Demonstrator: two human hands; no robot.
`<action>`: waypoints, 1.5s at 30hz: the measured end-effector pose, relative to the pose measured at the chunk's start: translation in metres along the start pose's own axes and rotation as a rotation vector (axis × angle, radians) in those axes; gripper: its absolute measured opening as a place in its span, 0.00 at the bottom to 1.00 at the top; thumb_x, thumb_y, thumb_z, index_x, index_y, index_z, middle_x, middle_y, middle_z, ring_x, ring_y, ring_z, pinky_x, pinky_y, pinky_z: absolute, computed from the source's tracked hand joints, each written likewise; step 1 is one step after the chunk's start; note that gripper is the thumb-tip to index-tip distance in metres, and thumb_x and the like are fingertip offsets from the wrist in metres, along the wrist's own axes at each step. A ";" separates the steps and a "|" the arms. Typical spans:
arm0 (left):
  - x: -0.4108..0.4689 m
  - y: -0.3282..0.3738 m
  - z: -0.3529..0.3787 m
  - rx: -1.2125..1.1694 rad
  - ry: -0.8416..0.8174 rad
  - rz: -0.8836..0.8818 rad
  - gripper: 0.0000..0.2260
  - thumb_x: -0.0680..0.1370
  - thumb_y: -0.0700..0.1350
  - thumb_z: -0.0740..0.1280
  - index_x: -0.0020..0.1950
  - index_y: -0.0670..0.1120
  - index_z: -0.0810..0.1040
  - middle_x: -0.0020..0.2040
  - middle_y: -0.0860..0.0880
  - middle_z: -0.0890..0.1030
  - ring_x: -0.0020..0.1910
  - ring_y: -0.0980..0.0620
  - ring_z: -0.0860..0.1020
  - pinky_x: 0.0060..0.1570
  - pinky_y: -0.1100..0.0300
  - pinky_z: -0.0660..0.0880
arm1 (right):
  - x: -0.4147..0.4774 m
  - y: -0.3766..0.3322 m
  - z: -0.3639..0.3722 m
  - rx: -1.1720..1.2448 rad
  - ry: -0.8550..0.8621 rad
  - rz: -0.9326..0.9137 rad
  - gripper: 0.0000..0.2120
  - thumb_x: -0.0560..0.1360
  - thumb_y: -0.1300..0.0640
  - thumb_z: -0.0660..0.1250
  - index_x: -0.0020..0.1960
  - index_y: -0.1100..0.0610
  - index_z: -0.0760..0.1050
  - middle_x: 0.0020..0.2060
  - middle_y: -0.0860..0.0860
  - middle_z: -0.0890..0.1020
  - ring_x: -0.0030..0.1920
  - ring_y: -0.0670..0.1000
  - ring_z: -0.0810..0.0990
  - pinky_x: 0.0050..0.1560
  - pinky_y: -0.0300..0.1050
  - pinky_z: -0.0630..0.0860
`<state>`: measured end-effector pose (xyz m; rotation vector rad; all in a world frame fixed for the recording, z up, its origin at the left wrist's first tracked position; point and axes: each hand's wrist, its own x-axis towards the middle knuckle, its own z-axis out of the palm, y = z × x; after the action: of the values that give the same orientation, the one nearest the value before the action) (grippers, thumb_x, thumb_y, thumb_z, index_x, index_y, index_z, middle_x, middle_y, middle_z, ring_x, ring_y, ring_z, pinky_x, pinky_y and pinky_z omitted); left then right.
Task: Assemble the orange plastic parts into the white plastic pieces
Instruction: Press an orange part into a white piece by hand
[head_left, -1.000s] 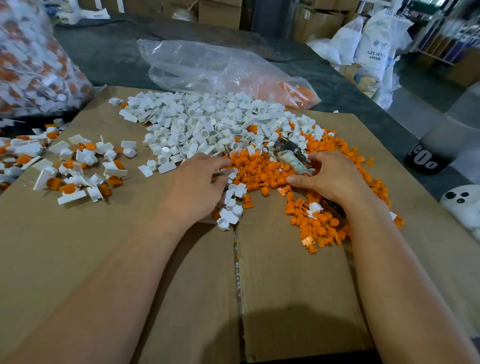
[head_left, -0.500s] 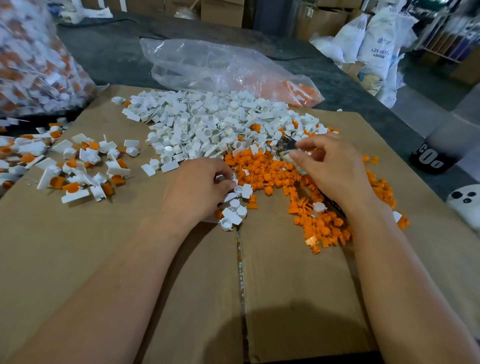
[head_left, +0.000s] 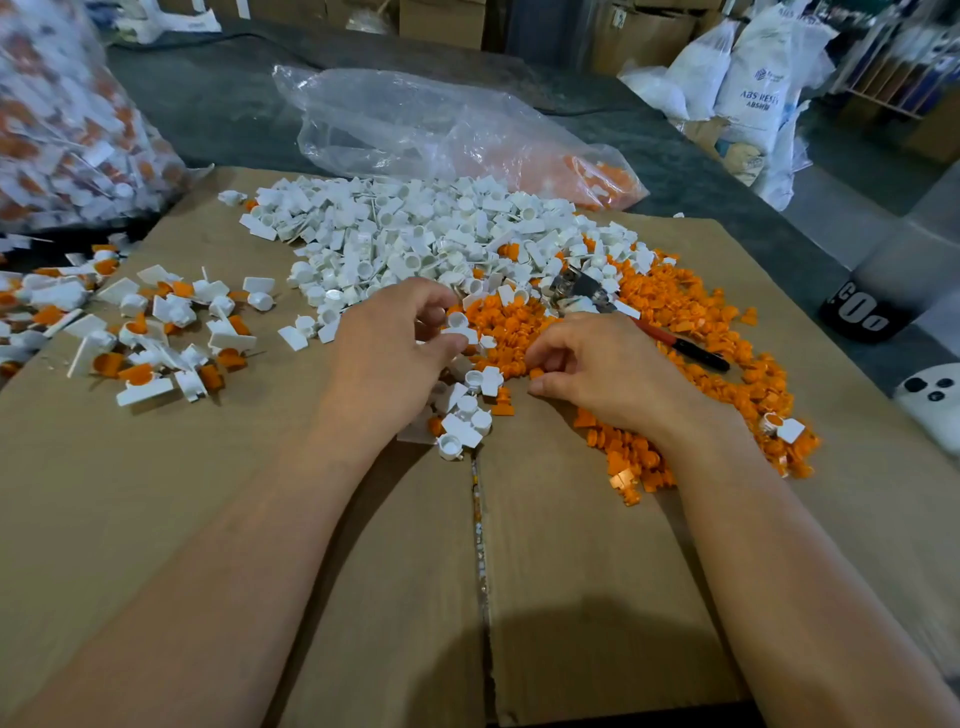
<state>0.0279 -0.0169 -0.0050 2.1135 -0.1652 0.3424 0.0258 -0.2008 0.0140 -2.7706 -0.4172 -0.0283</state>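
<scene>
Left hand: my left hand (head_left: 395, 358) has thumb and forefinger curled in a pinch on one white cap piece (head_left: 459, 323), held just over the near edge of the heap.

Right hand: my right hand (head_left: 602, 371) rests knuckles-up on the orange parts (head_left: 680, 317), fingers curled under. I cannot tell whether the tips have one pinched, because the palm hides them.

Where the work is: the loose white pieces (head_left: 415, 244) are heaped ahead of me. The orange ones spread to their right and under my right wrist, and the two heaps run into each other between my hands. The finished pieces (head_left: 156, 338) lie well apart to the left on the cardboard (head_left: 260, 519).

Step, as I judge it: white piece in hand, fetching an orange insert to press into it.

Risk, wrong pick: the orange bits lie tight together, so I could lift two at once or get one turned the wrong way.

Risk, slip: my hold on the cap is light. A crooked push could pop it out of the pinch and into the mixed heap.

Risk, scatter: my right forearm lies across orange parts near the board's edge, and a sweep would knock some off.

Risk, tool: the red-handled pliers (head_left: 675, 340) lie just beyond my right hand among the orange parts, easy to snag when I reach.
</scene>
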 end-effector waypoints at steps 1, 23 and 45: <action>0.000 0.000 0.000 -0.032 0.010 -0.019 0.13 0.72 0.41 0.71 0.56 0.50 0.77 0.42 0.57 0.75 0.40 0.61 0.75 0.39 0.72 0.69 | 0.000 -0.001 0.000 -0.008 -0.003 0.002 0.11 0.71 0.53 0.71 0.53 0.53 0.78 0.40 0.44 0.72 0.41 0.44 0.73 0.43 0.42 0.72; 0.001 0.007 -0.010 -0.440 -0.038 -0.121 0.12 0.72 0.34 0.70 0.39 0.52 0.78 0.36 0.54 0.79 0.31 0.61 0.78 0.37 0.66 0.78 | -0.004 -0.003 -0.003 0.235 0.145 0.016 0.06 0.73 0.57 0.68 0.41 0.49 0.72 0.37 0.41 0.76 0.41 0.43 0.77 0.44 0.41 0.76; -0.004 0.016 -0.007 -0.562 -0.165 -0.216 0.05 0.71 0.30 0.69 0.39 0.38 0.75 0.32 0.40 0.80 0.26 0.52 0.80 0.27 0.63 0.77 | -0.009 -0.026 -0.001 0.560 0.341 -0.127 0.15 0.72 0.64 0.69 0.52 0.48 0.76 0.39 0.40 0.77 0.40 0.35 0.76 0.43 0.30 0.72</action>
<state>0.0188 -0.0199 0.0106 1.5799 -0.1109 -0.0142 0.0102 -0.1804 0.0229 -2.1334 -0.4296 -0.3525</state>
